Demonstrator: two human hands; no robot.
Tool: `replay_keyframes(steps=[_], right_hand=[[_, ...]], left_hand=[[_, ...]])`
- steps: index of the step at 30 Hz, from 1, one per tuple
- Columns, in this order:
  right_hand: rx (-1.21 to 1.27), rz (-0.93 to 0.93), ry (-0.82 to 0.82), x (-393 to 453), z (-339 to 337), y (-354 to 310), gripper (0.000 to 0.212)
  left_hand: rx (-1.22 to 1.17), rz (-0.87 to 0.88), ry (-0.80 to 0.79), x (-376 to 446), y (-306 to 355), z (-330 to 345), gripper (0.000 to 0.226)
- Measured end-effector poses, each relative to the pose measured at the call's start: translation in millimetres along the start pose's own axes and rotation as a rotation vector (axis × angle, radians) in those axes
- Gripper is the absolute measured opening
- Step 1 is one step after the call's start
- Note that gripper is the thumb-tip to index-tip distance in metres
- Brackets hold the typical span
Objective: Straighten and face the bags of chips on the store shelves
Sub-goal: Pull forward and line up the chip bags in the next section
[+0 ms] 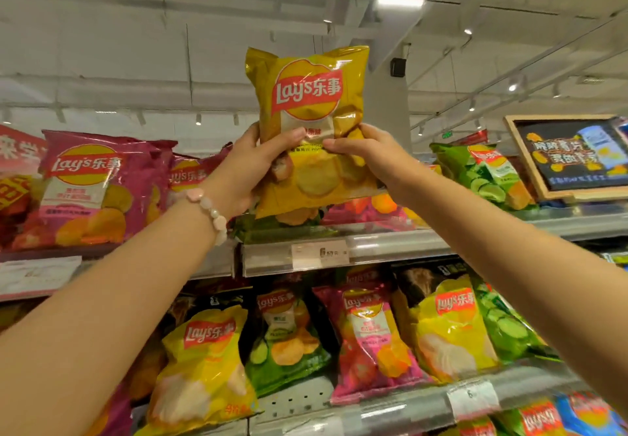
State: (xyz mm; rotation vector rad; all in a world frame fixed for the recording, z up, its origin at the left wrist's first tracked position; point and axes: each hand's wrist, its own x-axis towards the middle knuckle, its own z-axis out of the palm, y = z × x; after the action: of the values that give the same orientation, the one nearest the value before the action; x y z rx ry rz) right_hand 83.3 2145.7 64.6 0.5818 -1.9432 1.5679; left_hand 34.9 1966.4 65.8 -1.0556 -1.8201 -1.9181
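Glossy golden-yellow foil chip bag (307, 123), front label facing the camera, held upright above the top metal shelf (407, 243). The left hand (249, 167) grips its lower left edge, thumb across the front; the right hand (365, 155) grips the lower right edge likewise. The fingers of both hands are hidden behind the bag. A pale pink bead bracelet (210, 211) circles the left wrist. The bag's bottom edge covers flat-lying bags beneath it, whose colours are hard to make out. A large pink chip bag (98, 187) stands left; a green chip bag (486, 174) leans right. The framed dark sign (571, 153) is cut off at the right.
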Motion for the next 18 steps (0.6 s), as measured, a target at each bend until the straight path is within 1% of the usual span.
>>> replay_keyframes(steps=[2,3,5,6,7,9,10,12,14,16,18], right_hand=[[0.011,-0.013,0.034,4.3,-24.0,3.6,0.037],[0.022,-0.013,0.06,6.4,-36.3,6.0,0.038],[0.029,-0.008,0.107,9.1,-61.2,12.7,0.04],[0.026,-0.008,0.121,9.7,-73.4,16.7,0.041],[0.024,-0.01,0.13,10.3,-85.1,21.1,0.041],[0.032,-0.007,0.142,11.2,-106.2,29.3,0.043],[0.042,-0.003,0.143,11.5,-115.6,33.4,0.042],[0.067,-0.001,0.134,12.9,-131.2,40.5,0.038],[0.067,-0.012,0.112,13.1,-143.7,45.6,0.034],[0.06,-0.018,0.095,13.1,-153.1,50.1,0.037],[0.064,-0.017,0.091,14.2,-160.8,55.1,0.041]], left_hand=[[-0.049,-0.013,-0.064,6.7,-1.3,22.9,0.037],[-0.084,-0.028,-0.082,9.2,-2.7,33.6,0.039],[-0.126,-0.071,-0.022,16.4,-9.2,49.8,0.052],[-0.13,-0.096,0.023,20.2,-13.9,57.9,0.055],[-0.108,-0.122,0.068,23.9,-19.2,65.6,0.05],[0.042,-0.156,0.15,31.1,-31.2,80.0,0.028],[0.145,-0.167,0.183,36.6,-38.7,85.1,0.026],[0.348,-0.179,0.211,44.6,-48.6,95.4,0.037],[0.498,-0.197,0.23,48.2,-53.7,102.6,0.044],[0.621,-0.221,0.225,51.9,-58.2,106.5,0.051],[0.764,-0.202,0.207,52.6,-59.5,112.6,0.062]])
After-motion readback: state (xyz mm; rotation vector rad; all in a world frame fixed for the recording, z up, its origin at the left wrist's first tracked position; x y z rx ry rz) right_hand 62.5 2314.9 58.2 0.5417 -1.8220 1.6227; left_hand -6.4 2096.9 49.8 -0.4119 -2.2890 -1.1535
